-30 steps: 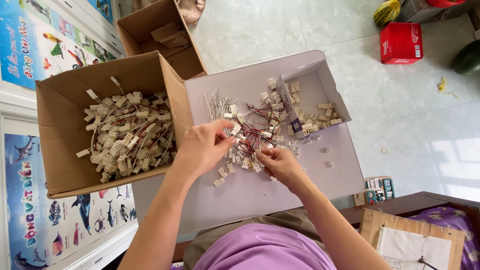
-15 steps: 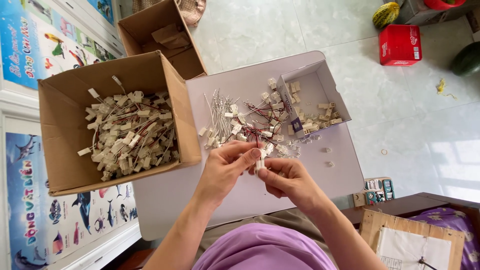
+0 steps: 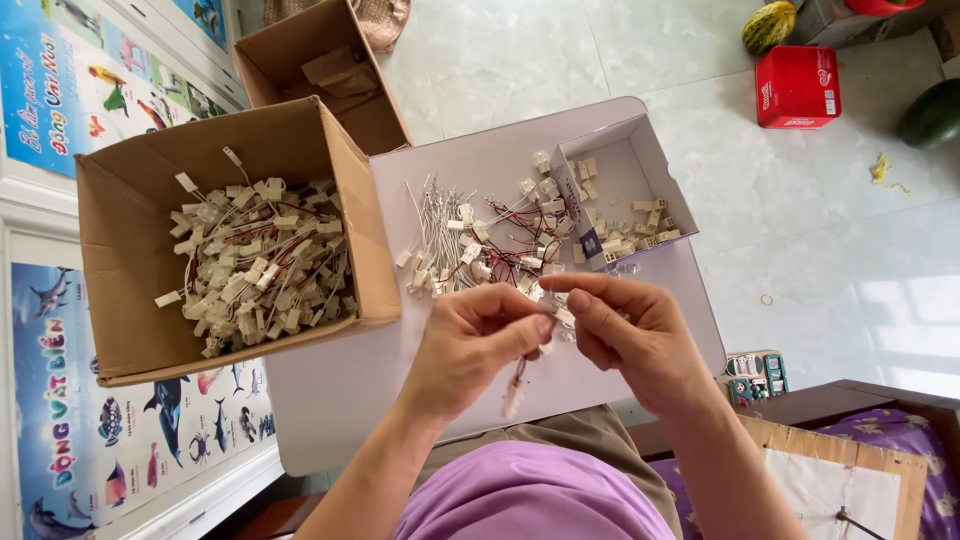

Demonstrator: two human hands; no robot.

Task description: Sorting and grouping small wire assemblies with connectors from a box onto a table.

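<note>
While left hand (image 3: 470, 345) and right hand (image 3: 625, 335) pinch one small wired connector (image 3: 556, 318) between them for alignment, loose connector pile (image 3: 480, 245) lies just beyond on surface (image 3: 330, 400).

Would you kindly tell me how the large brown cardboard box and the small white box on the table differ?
The large brown cardboard box stands at the table's left edge and is heaped with wired white connectors; the small white box lies further right and holds only a scatter of small beige parts. The brown one is far bigger and deeper, the white one shallow. Both are open-topped and sit on the pale table.
</note>
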